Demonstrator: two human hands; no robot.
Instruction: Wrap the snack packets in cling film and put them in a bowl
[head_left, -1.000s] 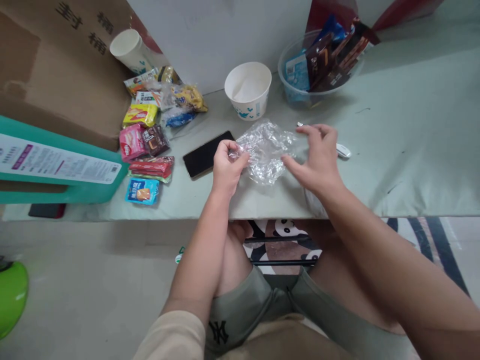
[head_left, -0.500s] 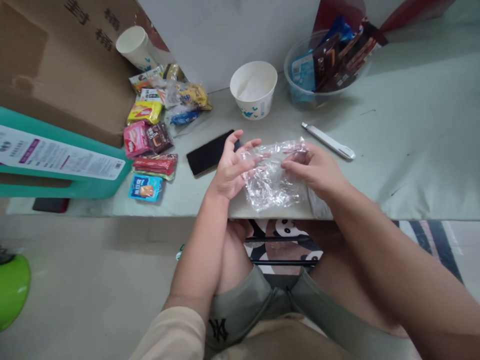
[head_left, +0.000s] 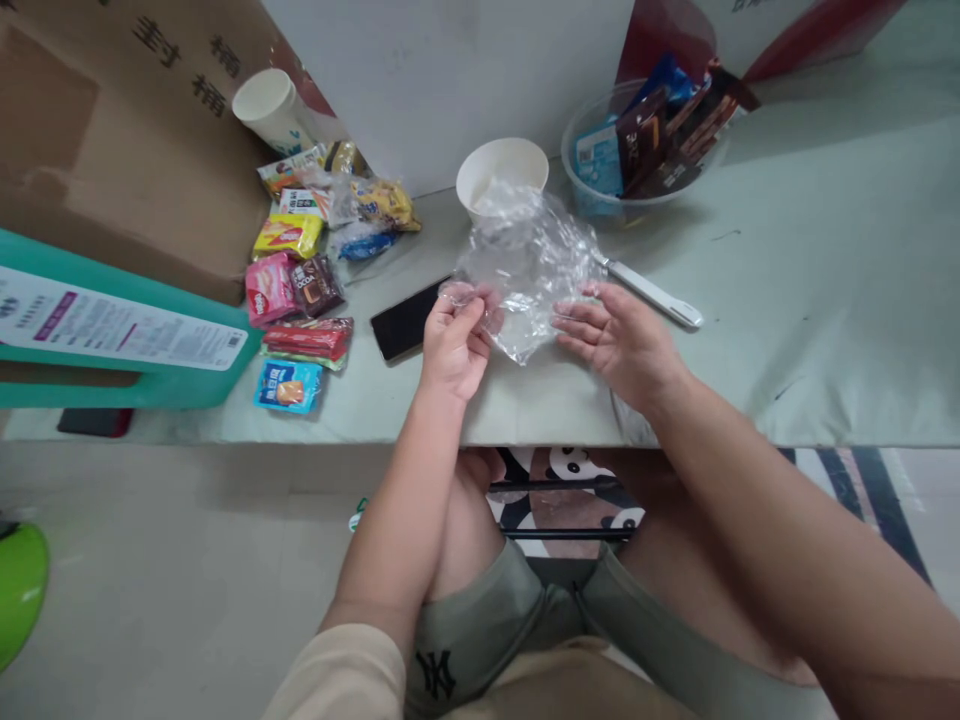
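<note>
A crumpled clear plastic bag [head_left: 529, 265] spreads between my hands, its far part raised in front of the white paper bowl [head_left: 501, 165]. My left hand [head_left: 456, 345] pinches its near left edge between thumb and fingers. Beside the bag's right edge, my right hand [head_left: 619, 340] is open, fingers stretched out; its fingertips may touch the film. Partly behind my left hand lies a black phone [head_left: 405, 322]. A white utility knife [head_left: 656, 292] rests just beyond my right hand, its tip close to the bag.
At the left are several wrapped snacks [head_left: 304, 285], a paper cup [head_left: 270, 105], a cardboard box [head_left: 150, 150] and a green carton [head_left: 112, 330]. A clear plastic bowl [head_left: 652, 203] with snack packets stands at the back right. The table's front edge [head_left: 540, 440] runs above my knees.
The bag has swung up and away from me, now overlapping the paper bowl. My left hand has closed on its edge; my right hand's fingers have opened from their pinch.
</note>
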